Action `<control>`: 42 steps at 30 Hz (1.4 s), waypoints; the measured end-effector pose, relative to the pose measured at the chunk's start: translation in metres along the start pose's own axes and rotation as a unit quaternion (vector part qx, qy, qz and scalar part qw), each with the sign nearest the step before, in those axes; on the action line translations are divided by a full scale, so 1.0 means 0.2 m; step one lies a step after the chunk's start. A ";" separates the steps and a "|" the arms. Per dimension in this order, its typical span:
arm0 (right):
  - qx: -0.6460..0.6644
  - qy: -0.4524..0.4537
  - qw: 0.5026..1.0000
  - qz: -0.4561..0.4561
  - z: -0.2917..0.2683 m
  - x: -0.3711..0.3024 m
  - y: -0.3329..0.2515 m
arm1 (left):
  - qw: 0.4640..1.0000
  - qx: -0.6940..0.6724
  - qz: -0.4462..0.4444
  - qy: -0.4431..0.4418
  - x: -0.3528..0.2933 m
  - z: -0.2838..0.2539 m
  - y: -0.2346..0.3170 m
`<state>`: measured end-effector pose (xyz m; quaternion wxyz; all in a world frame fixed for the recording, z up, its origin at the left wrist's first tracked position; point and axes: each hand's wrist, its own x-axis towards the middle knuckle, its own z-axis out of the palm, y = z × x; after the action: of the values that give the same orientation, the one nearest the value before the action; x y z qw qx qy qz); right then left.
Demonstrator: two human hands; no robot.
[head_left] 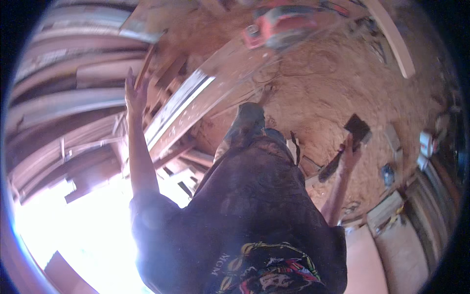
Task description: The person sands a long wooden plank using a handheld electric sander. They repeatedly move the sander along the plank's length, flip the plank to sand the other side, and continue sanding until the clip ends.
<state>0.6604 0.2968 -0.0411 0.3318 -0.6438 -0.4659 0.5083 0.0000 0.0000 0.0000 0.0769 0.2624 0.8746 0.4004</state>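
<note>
My left hand [136, 95] is raised at the left beside stacked boards, its fingers stretched and apart. A narrow brown wood strip [146, 62] shows right at its fingertips; whether they touch is unclear. My right hand [349, 156], out to the right above the dusty floor, is closed around a dark tool [358, 128]. That tool has a squarish, block-like end beyond the fingers and a long dark part [331, 167] on the near side of the hand. Blur hides its exact kind.
A long plank [223, 61] on the bench carries a pale metal-like strip [181, 100]. A red-and-grey power tool [279, 27] sits at its far end. Long boards [73, 105] are stacked at left. A pale board [391, 39] lies far right; bright light enters lower left.
</note>
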 end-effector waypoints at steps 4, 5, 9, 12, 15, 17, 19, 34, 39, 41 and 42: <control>0.072 -0.035 0.995 -0.060 0.34 -0.46 -0.29 | 0.992 0.064 -0.086 -0.061 -0.59 -0.64 -0.38; 0.089 -0.050 0.991 -0.082 0.40 -0.52 -0.34 | 0.990 0.083 -0.089 -0.076 -0.75 -0.72 -0.49; 0.043 -0.153 0.976 -0.149 0.68 -0.77 -0.45 | 0.954 0.276 -0.056 -0.104 -1.00 -0.72 -0.53; 0.035 -0.337 0.940 -0.047 0.96 -0.90 -0.60 | 0.927 0.362 -0.008 -0.094 -1.00 -0.74 -0.65; 0.083 -0.404 0.908 -0.068 1.28 -1.01 -0.66 | 0.949 0.293 0.015 -0.119 -0.92 -0.77 -0.83; 0.115 -0.375 0.914 -0.107 1.47 -1.08 -0.75 | 0.950 0.292 0.047 -0.096 -0.88 -0.70 -0.84; 0.045 -0.338 0.927 -0.155 1.67 -1.12 -0.75 | 0.941 0.301 -0.041 -0.148 -0.85 -0.69 -0.73; -0.221 -0.437 0.868 -0.084 1.95 -1.09 -0.82 | 0.954 0.286 0.025 -0.087 -0.91 -0.71 -0.78; -0.112 -0.383 0.907 -0.133 1.99 -1.07 -0.69 | 0.956 0.277 0.057 -0.076 -0.89 -0.67 -0.82; -0.188 -0.417 0.881 -0.119 1.98 -1.05 -0.71 | 0.953 0.289 0.068 -0.065 -0.90 -0.68 -0.84; -0.203 -0.442 0.867 -0.112 1.97 -1.00 -0.79 | 0.955 0.284 0.073 -0.051 -0.90 -0.67 -0.85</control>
<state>0.2289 0.1454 0.0663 0.0083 -0.3482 -0.7258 0.5932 0.0401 -0.2742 -0.0493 0.0142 0.3566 0.9257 0.1256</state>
